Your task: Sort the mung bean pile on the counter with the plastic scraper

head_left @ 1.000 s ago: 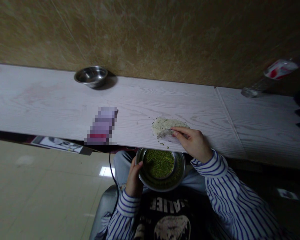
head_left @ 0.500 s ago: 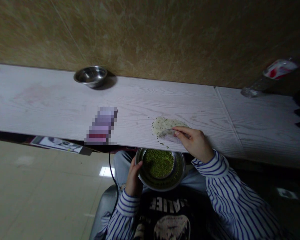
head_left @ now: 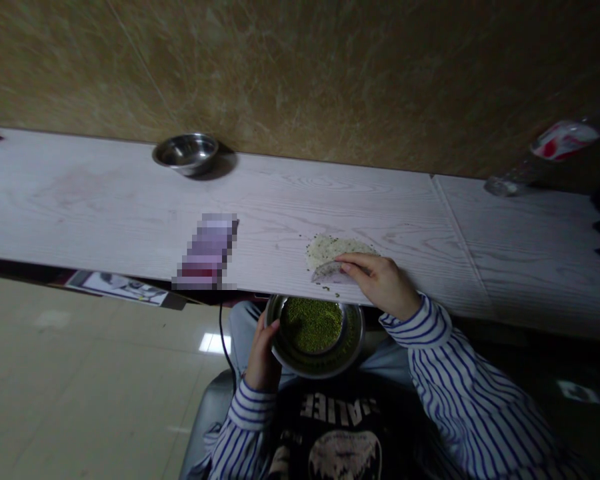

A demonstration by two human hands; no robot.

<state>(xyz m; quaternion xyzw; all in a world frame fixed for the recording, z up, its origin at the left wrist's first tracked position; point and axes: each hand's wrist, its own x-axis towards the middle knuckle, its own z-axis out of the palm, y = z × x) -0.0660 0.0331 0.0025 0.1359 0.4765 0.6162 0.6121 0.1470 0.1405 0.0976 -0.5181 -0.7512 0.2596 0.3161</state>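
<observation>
My left hand [head_left: 264, 357] grips the left rim of a steel bowl [head_left: 354, 347], fingers wrapped around its side. Green mung beans [head_left: 313, 325] cover the bowl's bottom; it sits above my lap, just below the table edge. Between the thumb and fingers of my right hand [head_left: 385, 283] is a thin, see-through plastic piece [head_left: 326, 270], whose exact kind I cannot make out. It lies low against the near side of a pile of white rice-like grains [head_left: 324, 249] mixed with dark green beans. A few loose beans [head_left: 326, 288] are scattered between the pile and the edge.
On the white wood-grain table [head_left: 280, 200], a second steel bowl [head_left: 185, 155] stands at the back left. A blurred-out flat purple object [head_left: 207, 247] lies left of the pile. At the right, a clear bottle [head_left: 563, 140] stands by the wall. A dark cable [head_left: 221, 343] hangs down.
My right hand has moved slightly left with the plastic piece, along the near side of the pile. The bowl in my left hand has shifted a little left.
</observation>
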